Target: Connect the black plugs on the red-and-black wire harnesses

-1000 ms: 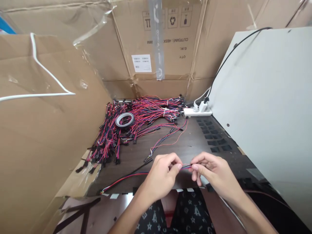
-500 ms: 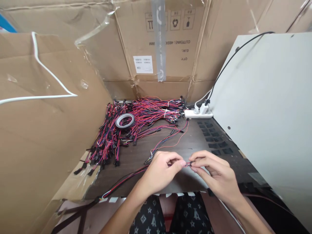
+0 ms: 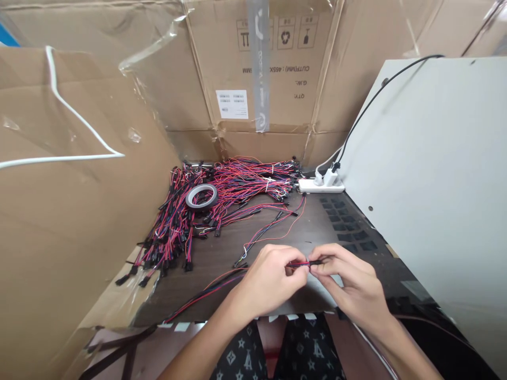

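Note:
Close together above the front of the dark table (image 3: 222, 245), both my hands pinch one wire harness (image 3: 300, 264) of red and black wires. My left hand (image 3: 273, 272) is closed around its wires. Just to the right, my right hand (image 3: 348, 274) grips a dark section of the same harness between thumb and fingers; whether that is tape or a connector I cannot tell. The harness's other wires trail left under my left forearm to the table's front edge. Beyond my hands lies a loose wire harness (image 3: 259, 235) with red, blue and black wires.
A heap of wire harnesses (image 3: 170, 221) fills the back left, with a roll of tape (image 3: 189, 198) on it. Tied wire bundles (image 3: 253, 174) lie behind. A white power strip (image 3: 321, 187) stands at the back right, near rows of black tape pieces (image 3: 343, 219). Cardboard walls (image 3: 79, 211) enclose the left.
The harness has slid through my hands, and its trailing end at the front edge has been drawn to the right. My left hand has moved slightly right, closer to my right hand.

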`<state>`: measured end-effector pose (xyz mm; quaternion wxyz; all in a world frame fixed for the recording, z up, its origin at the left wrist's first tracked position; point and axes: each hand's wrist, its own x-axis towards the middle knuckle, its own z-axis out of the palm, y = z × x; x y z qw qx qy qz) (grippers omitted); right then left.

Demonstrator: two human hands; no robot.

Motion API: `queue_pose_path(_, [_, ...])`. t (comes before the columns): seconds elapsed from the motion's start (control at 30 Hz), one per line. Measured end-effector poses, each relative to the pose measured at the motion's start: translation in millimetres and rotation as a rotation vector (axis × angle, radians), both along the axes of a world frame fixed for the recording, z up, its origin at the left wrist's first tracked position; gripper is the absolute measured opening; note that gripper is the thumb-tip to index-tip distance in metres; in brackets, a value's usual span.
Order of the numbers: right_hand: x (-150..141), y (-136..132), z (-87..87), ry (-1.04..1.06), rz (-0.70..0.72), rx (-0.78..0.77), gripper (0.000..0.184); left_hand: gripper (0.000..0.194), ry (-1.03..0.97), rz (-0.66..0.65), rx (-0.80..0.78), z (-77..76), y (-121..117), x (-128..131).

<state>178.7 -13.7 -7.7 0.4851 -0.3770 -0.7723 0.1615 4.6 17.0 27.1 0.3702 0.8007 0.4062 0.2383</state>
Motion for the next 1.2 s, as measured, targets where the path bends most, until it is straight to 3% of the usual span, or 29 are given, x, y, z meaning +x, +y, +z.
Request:
queue_pose_path(0.2, [1.5,3.4,0.6,0.004,0.025,-0.003,0.017,0.024,-0.015,-0.047,-0.200,-1.0,4.3,-1.1])
queue_pose_path(0.4, [1.9,4.4,0.1,-0.034,0.060,-0.042,0.020,0.018,0.302,-0.031,0.117,-1.2,1.3,1.9])
queue_pose_path(0.5, [3.4,5.1,1.5,-0.056,0.095,-0.075,0.020,0.021,0.422,-0.066,0.178,-4.0,-1.2,1.2])
queue_pose_path(0.67, [6.4,8.4,4.6,-0.036,0.112,-0.161,0.016,0.016,0.256,-0.114,-0.005,-8.3,4.5,-2.4])
queue_pose_path(0.9, [6.3,10.0,2.1,-0.023,0.113,-0.204,0.015,0.013,0.003,-0.080,-0.197,-13.7,9.1,-4.5])
queue_pose_path(1.07, [5.8,9.6,0.9,-0.044,0.141,-0.222,0.015,0.012,0.034,-0.059,-0.242,-12.0,9.3,-3.0])
queue_pose_path(1.2, [4.6,9.9,-0.4,-0.053,0.160,-0.251,0.015,0.011,0.161,-0.079,-0.187,-8.4,11.0,-1.2])
